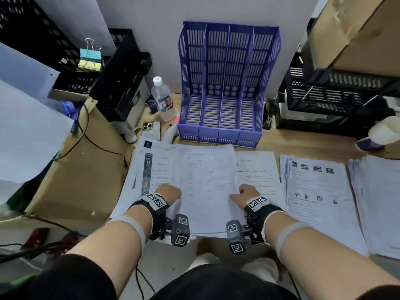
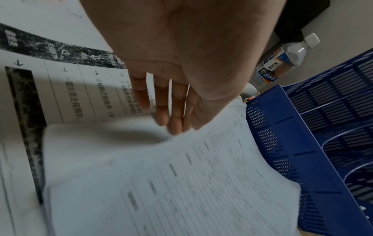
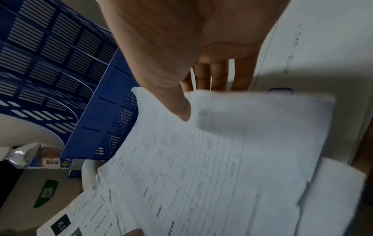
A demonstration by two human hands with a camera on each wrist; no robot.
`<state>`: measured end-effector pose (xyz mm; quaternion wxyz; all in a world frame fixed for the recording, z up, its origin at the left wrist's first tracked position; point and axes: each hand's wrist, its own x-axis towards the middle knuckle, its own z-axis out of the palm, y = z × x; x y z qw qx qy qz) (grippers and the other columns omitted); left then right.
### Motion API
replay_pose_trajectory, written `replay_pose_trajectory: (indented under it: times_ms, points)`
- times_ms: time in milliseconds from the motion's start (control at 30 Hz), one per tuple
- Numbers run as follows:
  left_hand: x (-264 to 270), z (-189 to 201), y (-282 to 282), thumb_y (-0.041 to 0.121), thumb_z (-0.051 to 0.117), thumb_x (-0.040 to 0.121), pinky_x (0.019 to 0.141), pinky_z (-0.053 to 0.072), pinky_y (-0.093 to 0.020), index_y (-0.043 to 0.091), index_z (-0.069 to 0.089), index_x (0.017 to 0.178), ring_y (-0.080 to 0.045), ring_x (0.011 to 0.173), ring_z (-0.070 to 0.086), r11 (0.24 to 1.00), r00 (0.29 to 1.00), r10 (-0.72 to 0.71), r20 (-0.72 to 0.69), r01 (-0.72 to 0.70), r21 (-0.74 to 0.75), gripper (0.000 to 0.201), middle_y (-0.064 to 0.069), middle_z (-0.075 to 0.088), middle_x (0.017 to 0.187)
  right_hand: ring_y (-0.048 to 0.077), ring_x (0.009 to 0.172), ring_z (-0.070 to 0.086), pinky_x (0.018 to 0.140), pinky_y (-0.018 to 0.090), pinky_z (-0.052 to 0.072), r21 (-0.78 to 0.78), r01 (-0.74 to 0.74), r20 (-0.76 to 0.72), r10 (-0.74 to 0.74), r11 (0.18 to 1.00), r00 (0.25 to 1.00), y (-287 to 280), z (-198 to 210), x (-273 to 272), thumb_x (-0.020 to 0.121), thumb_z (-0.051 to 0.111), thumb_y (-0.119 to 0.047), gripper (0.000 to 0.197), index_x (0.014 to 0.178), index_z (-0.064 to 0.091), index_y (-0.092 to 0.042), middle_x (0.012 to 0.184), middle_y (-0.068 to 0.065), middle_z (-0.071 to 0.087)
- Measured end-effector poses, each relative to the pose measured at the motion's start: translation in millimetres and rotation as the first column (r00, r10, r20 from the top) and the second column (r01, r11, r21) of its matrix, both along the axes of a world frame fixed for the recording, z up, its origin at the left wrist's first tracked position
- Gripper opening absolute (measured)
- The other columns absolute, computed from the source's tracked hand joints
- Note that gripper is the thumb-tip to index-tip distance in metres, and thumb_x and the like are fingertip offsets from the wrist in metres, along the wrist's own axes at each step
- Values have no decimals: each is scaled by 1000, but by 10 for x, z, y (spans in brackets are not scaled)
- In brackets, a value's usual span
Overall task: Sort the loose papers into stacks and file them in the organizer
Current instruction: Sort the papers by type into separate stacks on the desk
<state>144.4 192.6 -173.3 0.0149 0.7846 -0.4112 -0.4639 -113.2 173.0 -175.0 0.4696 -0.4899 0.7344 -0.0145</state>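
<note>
Fingers of the left hand reach straight under the left edge of a white stack of printed form sheets, and the right hand pinches its right edge, thumb on top and fingers beneath. This stack sits at the middle of the desk, its far edge close to the front of a blue slotted plastic organizer with 4 upright compartments at the desk's back edge. It overlaps a white sheet with a dark vertical photo strip on its left and a lined white form on its right. Further right lie 2 more stacks, 1 with small pictures and 1 cut off by the frame. A clear water bottle with a white cap and a phone stand left of the organizer. Print on the held sheets is too blurred to read.
</note>
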Motion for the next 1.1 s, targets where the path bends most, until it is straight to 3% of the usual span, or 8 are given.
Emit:
replay_pose_trajectory:
  times_ms: [67,200,467,633,767,867,1000,1100]
  points:
    - [12,-35,2,10,57,90,75,45,-25,19,66,98,-20,86,58,1000,999,-1,-48,0,-14,15,-7,63,98,16,52,31,50,25,20,-23,-25,-27,24,999,999,12,17,-26,82,59,-17,38,58,30,-19,56,-2,31]
    - [-6,-16,-8,14,60,90,84,43,-25,11,63,122,-25,113,60,997,999,28,26,-26,-67,33,-6,63,122,16,49,27,49,24,16,-37,0,-60,-3,999,998,33,16,-116,85,51,-13,41,53,27,-20,52,-2,30]
    - [-292,31,-33,17,60,89,101,41,-31,8,55,133,-27,124,54,997,998,-21,67,25,-70,44,-9,55,138,21,65,49,59,26,35,4,63,9,-63,998,998,76,58,-424,88,46,-11,14,77,54,-10,75,9,55]
    - [-460,14,13,17,61,89,97,45,-29,8,56,130,-26,116,59,998,1000,-10,17,10,-56,43,-10,57,135,24,79,53,76,31,44,59,78,-26,-76,995,997,97,82,-563,88,43,-17,12,91,52,-10,90,8,56]
    - [-651,25,61,17,62,90,71,47,-29,12,59,81,-22,66,56,999,997,-31,-75,30,-11,11,-9,61,82,21,82,51,79,31,43,125,102,-39,-98,987,994,114,99,-633,90,46,-17,23,109,35,-13,95,5,49]
    - [-756,22,103,22,63,90,62,44,-24,9,60,81,-16,58,50,995,992,-105,-70,104,-10,16,-2,54,68,25,90,55,81,30,44,131,74,-42,-70,989,997,142,121,-690,89,48,-16,20,103,35,-18,99,7,50]
    - [-715,6,66,27,64,89,70,43,-22,17,64,88,-21,78,60,994,997,-74,22,76,-84,11,-6,64,89,29,93,57,78,30,45,68,37,-50,-33,997,998,135,217,-828,92,41,-2,22,102,61,-3,102,16,57]
    - [-596,1,18,28,67,83,96,49,-38,14,53,123,-35,111,58,982,954,160,252,-129,-136,45,-16,54,129,21,61,41,56,26,32,-40,128,-148,-132,991,980,106,190,-1028,88,44,-2,26,63,39,-9,69,7,43]
